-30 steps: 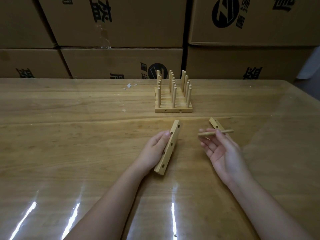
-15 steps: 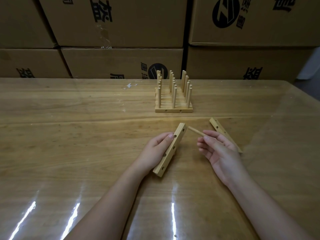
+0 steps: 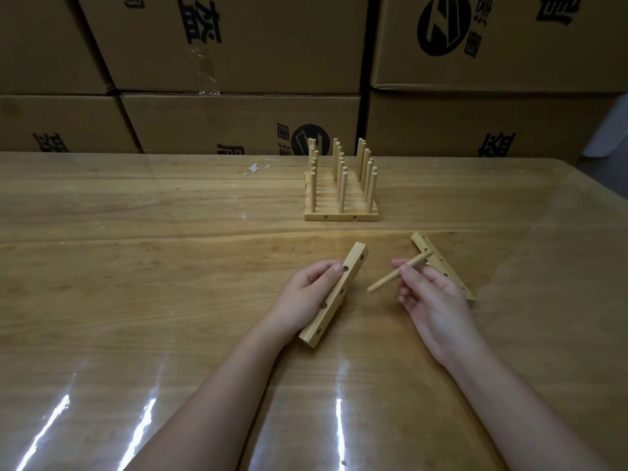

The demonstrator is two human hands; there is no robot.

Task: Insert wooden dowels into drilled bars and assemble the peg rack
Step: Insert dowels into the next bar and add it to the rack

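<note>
**Left hand.** The left hand [image 3: 306,294] holds the drilled bar [image 3: 334,300] near the middle of the counter [image 3: 170,266]. The grip is clamped on the bar: the fingers curl over its far edge, and one fingertip lies beside a hole in the upper part. The bar runs diagonally, with its far end up and to the right and its near end toward the person. The face with the row of holes is turned to the right, toward the other hand. Whether the bar's lower edge touches the counter cannot be told.

**Right hand.** The right hand [image 3: 435,307] is palm-up, and its grip is pinched on a single dowel [image 3: 384,282] near the dowel's middle. The dowel is tilted. Its free near end points left toward the held bar and is apart from it. Its far end overlaps a second drilled bar [image 3: 443,266] in the view; contact between them cannot be told.

**Second bar.** It lies flat on the counter, holes up, partly hidden behind the right hand.

**Peg rack.** An assembled peg rack [image 3: 341,217] stands farther back on the counter, well apart from both hands, with its dowels upright in rows.

**Surroundings.**
- A clear film covers the counter and shows streaks of glare near the person.
- A small pale scrap [image 3: 255,168] lies left of the rack.
- Printed cardboard boxes [image 3: 238,45] are stacked behind the counter.
</note>
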